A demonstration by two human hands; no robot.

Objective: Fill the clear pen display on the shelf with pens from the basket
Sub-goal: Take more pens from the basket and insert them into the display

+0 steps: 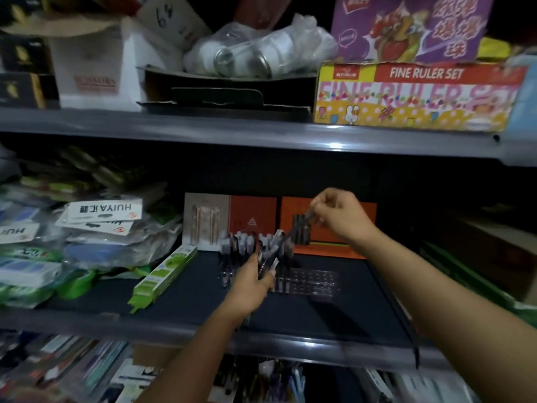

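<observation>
Reaching into the middle shelf, both bare arms of the person come from the near side over the dark grey shelf board (pixel 334 312). The left hand (pixel 250 286) is closed around a small bunch of dark pens (pixel 268 258), which stick up and to the right out of the fist. The right hand (pixel 340 216) is higher and farther, and its fingertips are pressed together on the top end of one slim dark pen (pixel 293 232); this pen slants down to the left, toward the bunch. The clear plastic pen display (pixel 308 282) lies on the shelf board between the two hands. Its left part holds a row of dark pens with grey caps (pixel 247 242), while the grid of holes in its right part looks unfilled. The picture is blurred here, so I cannot tell if the slim pen touches the display. Behind the display stand a beige and red pen box (pixel 226 219) and an orange box (pixel 328 225), against the dark back of the shelf. To the left, near the display, a long green and white carton (pixel 162 277) lies slanted, and farther left is a heap of clear plastic packets with white labels (pixel 96 228). On the shelf above, at the right, sits a colourful box with the words FINE RULER SET (pixel 418 97).
</observation>
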